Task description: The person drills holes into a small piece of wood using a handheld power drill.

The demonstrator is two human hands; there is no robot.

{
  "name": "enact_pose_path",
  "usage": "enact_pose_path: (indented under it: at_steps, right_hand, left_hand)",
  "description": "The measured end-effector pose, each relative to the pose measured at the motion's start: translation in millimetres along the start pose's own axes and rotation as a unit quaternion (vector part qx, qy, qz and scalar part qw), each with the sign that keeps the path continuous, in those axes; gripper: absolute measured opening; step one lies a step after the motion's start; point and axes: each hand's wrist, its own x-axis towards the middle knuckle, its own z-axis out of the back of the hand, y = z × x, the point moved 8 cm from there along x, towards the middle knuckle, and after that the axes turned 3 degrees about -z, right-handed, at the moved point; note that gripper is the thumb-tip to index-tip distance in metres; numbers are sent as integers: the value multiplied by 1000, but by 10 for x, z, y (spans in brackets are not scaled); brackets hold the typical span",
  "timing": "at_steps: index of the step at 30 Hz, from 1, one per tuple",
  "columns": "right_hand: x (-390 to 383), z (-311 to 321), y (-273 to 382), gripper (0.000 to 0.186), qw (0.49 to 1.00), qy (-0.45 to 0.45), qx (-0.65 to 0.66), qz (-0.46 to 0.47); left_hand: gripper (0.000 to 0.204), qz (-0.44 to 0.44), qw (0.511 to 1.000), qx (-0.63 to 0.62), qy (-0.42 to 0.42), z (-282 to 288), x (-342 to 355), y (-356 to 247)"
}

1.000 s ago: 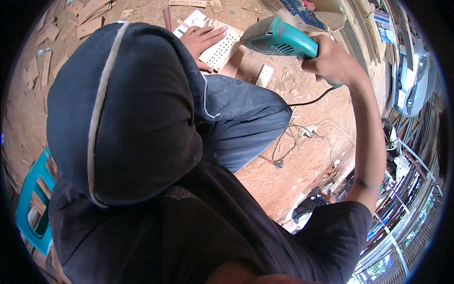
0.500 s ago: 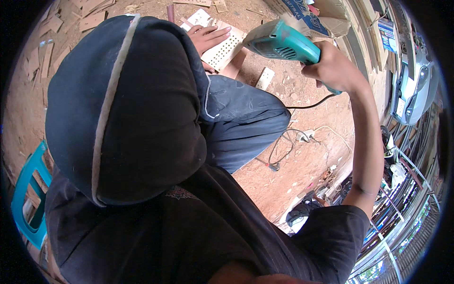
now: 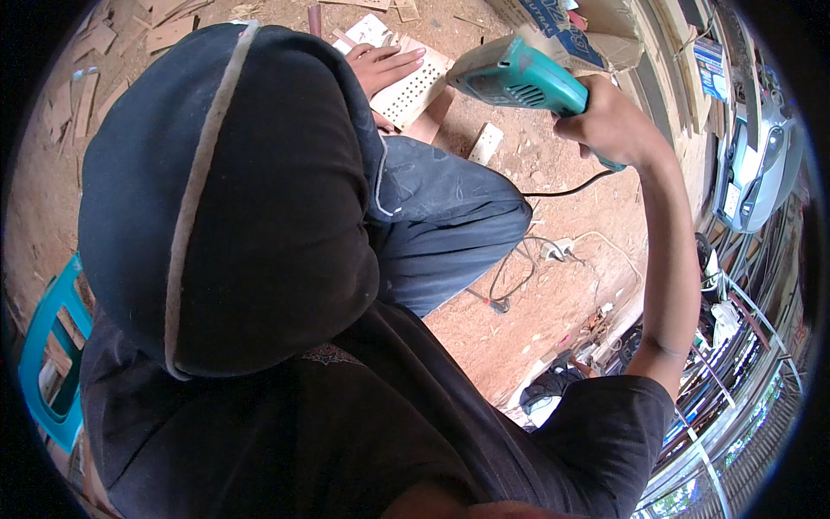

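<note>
My right hand (image 3: 616,121) grips the handle of a green corded power drill (image 3: 527,80), held level with its front end pointing left. That front end is over the right edge of a pale wooden board (image 3: 413,93) dotted with rows of small holes; its bit cannot be made out. My left hand (image 3: 380,69) lies on the board's far left part, fingers stretched flat across it. A dark cloth head covering (image 3: 233,199) hides my left forearm. A bit of skin shows at the board's near edge, mostly hidden. Under the board is a reddish-brown wooden piece (image 3: 430,123).
A small pale block with holes (image 3: 486,144) lies right of my knee. The drill's black cord (image 3: 566,192) runs near a white socket strip (image 3: 558,249). Wood scraps (image 3: 86,104) litter the dirt floor. A cardboard box (image 3: 596,39) and upright planks (image 3: 674,60) stand right.
The view has shifted very slightly. My left hand stays flat on the board, and the drill stays in my right hand at nearly the same spot.
</note>
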Motion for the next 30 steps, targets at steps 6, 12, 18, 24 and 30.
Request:
enact_pose_path:
  at_steps: [6,12,18,24,30]
  right_hand:
    - [16,-5,-29,28,1000,-2,0,-4]
    - [1,-41,-37,29,1000,-2,22,-8]
    - [67,-144,-150,29,1000,-6,24,-15]
    - [29,-168,-159,26,997,-45,44,46]
    - [-141,-115,-3,21,994,-25,78,77]
  left_hand:
    - [117,-5,1000,-4,-12,-2,8,-10]
    - [123,21,998,-56,-15,56,25,-7]
    - [125,36,998,-60,-2,35,10,12]
    - [123,29,999,-39,-3,96,26,-95]
    - [129,52,998,-44,9,164,106,-170]
